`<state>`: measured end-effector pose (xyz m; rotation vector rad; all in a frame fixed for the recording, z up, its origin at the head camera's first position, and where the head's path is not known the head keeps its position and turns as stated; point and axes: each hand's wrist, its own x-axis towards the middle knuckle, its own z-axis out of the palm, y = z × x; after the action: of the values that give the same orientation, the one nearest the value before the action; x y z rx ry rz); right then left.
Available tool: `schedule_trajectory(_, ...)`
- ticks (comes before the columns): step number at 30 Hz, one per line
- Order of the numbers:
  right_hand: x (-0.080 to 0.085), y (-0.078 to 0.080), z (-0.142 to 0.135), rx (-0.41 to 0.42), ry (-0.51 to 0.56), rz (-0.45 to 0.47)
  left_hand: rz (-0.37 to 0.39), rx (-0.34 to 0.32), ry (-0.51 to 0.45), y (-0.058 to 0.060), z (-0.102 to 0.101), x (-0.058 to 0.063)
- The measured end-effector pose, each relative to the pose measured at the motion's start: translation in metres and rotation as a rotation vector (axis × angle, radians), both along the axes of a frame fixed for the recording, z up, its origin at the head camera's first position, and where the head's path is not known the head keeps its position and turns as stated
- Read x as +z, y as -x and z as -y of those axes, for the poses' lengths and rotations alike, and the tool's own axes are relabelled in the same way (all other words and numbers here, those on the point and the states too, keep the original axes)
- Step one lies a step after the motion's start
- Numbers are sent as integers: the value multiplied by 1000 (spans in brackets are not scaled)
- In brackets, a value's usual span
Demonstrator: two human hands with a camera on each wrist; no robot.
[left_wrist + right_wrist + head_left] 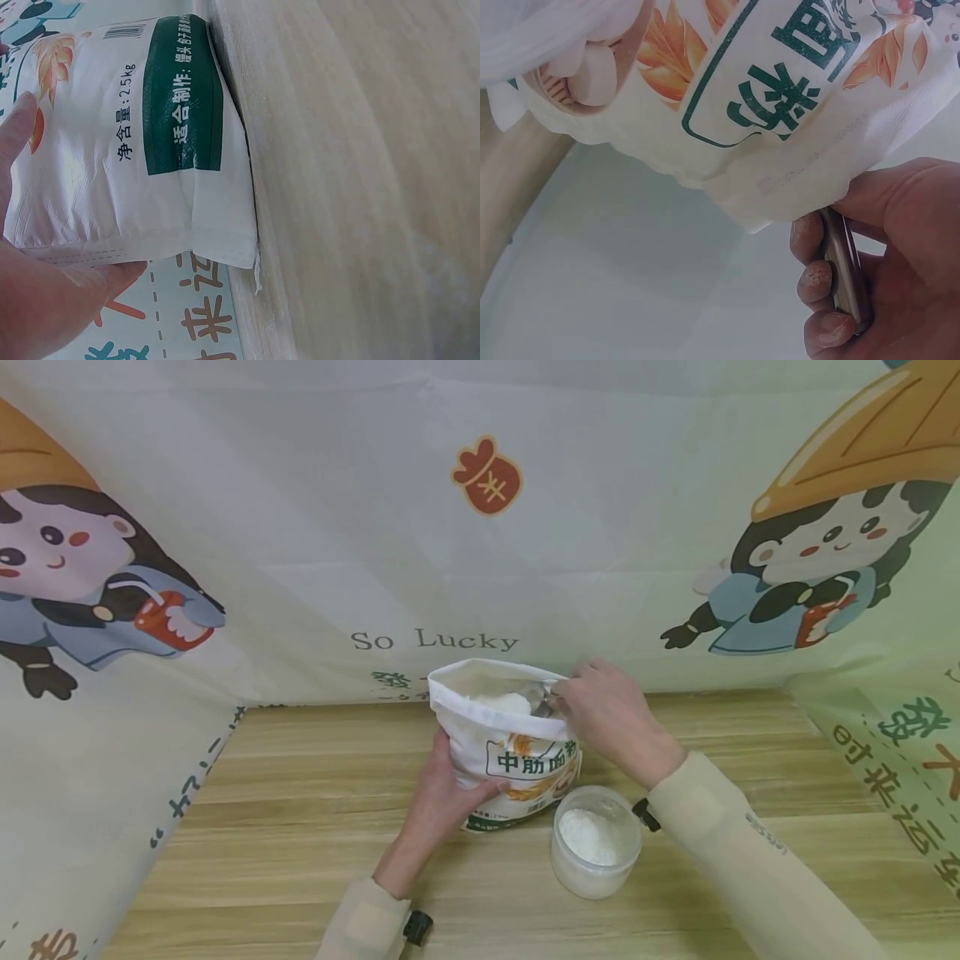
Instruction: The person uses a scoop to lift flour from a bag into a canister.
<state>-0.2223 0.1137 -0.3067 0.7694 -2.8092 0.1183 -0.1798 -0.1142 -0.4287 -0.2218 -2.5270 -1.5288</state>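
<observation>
A white flour bag [468,735] with its top rolled down stands upright on the table, white flour [510,702] showing in its mouth. My left hand [444,789] grips the bag's lower left side, thumb across the front; in the left wrist view its fingers [45,300] lie along the bag's edge. At the bag's right rim my right hand [611,714] holds a metal scoop [538,697], whose head is inside the mouth. The right wrist view shows floury fingers curled round the metal handle [847,274]. A clear round tub [596,881] partly filled with flour stands in front.
The wood-grain table [300,827] meets a printed cloth backdrop [337,527] right behind the bag. Cloth sides rise at left and right. The tub stands close to the bag's front right, beneath the right forearm.
</observation>
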Motion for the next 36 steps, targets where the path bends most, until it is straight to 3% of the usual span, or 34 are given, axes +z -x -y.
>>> schedule_trajectory(6,-5,0,-4,11,66,-19,5,6,4,-1,0,0)
schedule_trajectory(18,-5,1,-12,12,182,76,13,2,-6,-1,0,2)
schedule_trajectory(28,-8,0,-20,56,262,77,13,-4,-18,-1,0,0)
schedule_trajectory(36,-6,-3,-24,37,306,123,13,-1,-17,0,1,-1)
